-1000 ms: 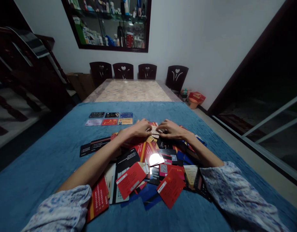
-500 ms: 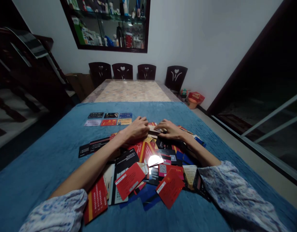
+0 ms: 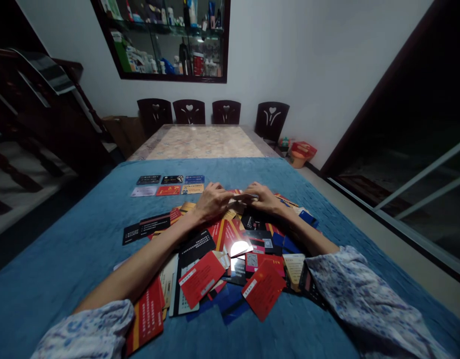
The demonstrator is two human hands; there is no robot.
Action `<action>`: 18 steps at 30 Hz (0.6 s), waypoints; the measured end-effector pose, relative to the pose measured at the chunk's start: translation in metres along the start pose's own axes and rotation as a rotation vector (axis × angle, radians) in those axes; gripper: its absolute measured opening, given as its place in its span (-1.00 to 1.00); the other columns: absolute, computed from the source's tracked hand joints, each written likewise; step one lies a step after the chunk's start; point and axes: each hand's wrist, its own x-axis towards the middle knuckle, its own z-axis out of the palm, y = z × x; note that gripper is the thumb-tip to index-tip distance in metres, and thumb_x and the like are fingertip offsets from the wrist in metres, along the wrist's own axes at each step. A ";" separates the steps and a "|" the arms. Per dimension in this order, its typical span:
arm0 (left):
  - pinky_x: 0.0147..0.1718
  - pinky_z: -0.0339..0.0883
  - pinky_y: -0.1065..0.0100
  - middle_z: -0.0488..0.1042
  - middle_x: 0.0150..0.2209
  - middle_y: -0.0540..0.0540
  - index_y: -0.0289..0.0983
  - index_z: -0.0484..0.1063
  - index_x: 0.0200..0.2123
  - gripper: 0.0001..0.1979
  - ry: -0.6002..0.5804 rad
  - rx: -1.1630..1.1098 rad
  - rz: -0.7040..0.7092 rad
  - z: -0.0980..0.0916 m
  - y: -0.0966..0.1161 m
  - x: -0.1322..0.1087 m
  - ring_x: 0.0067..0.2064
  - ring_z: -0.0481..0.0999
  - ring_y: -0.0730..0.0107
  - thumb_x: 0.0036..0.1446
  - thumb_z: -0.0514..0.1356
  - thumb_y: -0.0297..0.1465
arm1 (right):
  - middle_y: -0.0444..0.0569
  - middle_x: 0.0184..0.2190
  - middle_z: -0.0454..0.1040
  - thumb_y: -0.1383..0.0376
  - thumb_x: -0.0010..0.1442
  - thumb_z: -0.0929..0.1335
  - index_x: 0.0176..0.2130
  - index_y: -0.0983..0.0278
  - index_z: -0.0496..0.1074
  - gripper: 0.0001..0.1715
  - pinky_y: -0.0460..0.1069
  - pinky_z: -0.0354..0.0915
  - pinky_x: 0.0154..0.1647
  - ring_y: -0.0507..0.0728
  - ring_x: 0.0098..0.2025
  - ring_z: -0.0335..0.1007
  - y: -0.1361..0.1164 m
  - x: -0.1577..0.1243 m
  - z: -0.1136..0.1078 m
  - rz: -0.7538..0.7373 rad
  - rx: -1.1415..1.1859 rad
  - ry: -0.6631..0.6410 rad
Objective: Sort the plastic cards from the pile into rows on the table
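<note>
The left hand (image 3: 214,199) and the right hand (image 3: 264,198) meet at the far edge of a loose pile of cards (image 3: 230,249), and between their fingertips they hold one pale card (image 3: 241,197), raised just above the heap and lying nearly flat. Each hand's grip is clenched on one end of that card, the left on its left end and the right on its right end, with the fingers curled in. Both forearms stretch across the pile, and the patterned sleeves (image 3: 359,294) show at the near edge. The pile is mostly red, black and blue cards that overlap at all angles, and one near the middle catches a bright glare. The cards lie on a blue cloth (image 3: 65,249) that covers the near part of the surface. Beyond the left hand and well apart from the heap, six cards (image 3: 169,185) lie face up in two neat rows of three. Four dark chairs (image 3: 188,110) stand at the far end against the wall, below a glass-fronted cabinet (image 3: 170,35) filled with bottles.
</note>
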 end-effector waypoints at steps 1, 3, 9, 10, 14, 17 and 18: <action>-0.13 0.23 0.18 0.58 -0.29 -0.17 -0.20 0.59 -0.07 -0.75 0.005 -0.026 -0.031 0.002 0.000 0.000 -0.15 0.40 0.17 0.28 0.14 -0.40 | -0.01 -0.31 0.58 0.37 0.16 0.30 -0.16 0.25 0.61 -0.68 0.09 0.25 -0.06 0.16 -0.22 0.36 0.000 0.000 0.000 0.005 0.009 0.017; -0.16 0.26 0.21 0.57 -0.28 -0.16 -0.19 0.60 -0.06 -0.75 0.016 -0.076 -0.093 0.005 -0.001 0.001 -0.19 0.43 0.20 0.27 0.16 -0.40 | 0.01 -0.30 0.58 0.37 0.14 0.32 -0.18 0.25 0.62 -0.69 0.10 0.27 -0.05 0.18 -0.19 0.36 0.002 0.000 0.001 0.027 0.016 0.052; -0.15 0.28 0.24 0.57 -0.31 -0.14 -0.22 0.64 -0.18 -0.78 0.035 -0.151 -0.155 0.006 -0.001 0.002 -0.22 0.46 0.25 0.24 0.18 -0.46 | 0.04 -0.24 0.56 0.35 0.13 0.35 -0.23 0.25 0.59 -0.78 0.13 0.30 -0.01 0.21 -0.09 0.39 0.012 0.000 0.004 0.068 0.021 0.144; -0.15 0.28 0.24 0.58 -0.32 -0.14 -0.23 0.65 -0.20 -0.78 0.046 -0.158 -0.155 0.006 -0.001 0.002 -0.22 0.46 0.25 0.23 0.17 -0.47 | 0.04 -0.23 0.56 0.35 0.13 0.35 -0.24 0.25 0.58 -0.79 0.11 0.30 -0.02 0.20 -0.10 0.40 0.013 0.000 0.005 0.064 0.033 0.156; -0.16 0.31 0.25 0.61 -0.32 -0.13 -0.27 0.66 -0.24 -0.76 0.101 -0.209 -0.171 0.006 0.000 0.002 -0.24 0.48 0.27 0.17 0.18 -0.54 | 0.00 -0.28 0.54 0.37 0.12 0.36 -0.29 0.24 0.55 -0.85 0.07 0.31 -0.09 0.16 -0.17 0.41 0.014 0.000 0.007 0.044 0.059 0.204; -0.16 0.35 0.27 0.63 -0.29 -0.12 -0.26 0.66 -0.22 -0.68 0.144 -0.263 -0.198 0.006 0.000 0.003 -0.23 0.50 0.27 0.10 0.14 -0.62 | -0.01 -0.33 0.53 0.36 0.14 0.38 -0.29 0.23 0.55 -0.88 0.07 0.30 -0.12 0.17 -0.20 0.39 0.015 0.002 0.007 0.022 0.040 0.238; -0.16 0.36 0.27 0.63 -0.28 -0.11 -0.26 0.66 -0.22 -0.65 0.160 -0.277 -0.212 0.006 -0.001 0.003 -0.23 0.51 0.27 0.08 0.12 -0.64 | -0.01 -0.33 0.53 0.35 0.15 0.38 -0.29 0.23 0.56 -0.88 0.08 0.30 -0.12 0.17 -0.20 0.38 0.016 0.002 0.007 0.014 0.033 0.244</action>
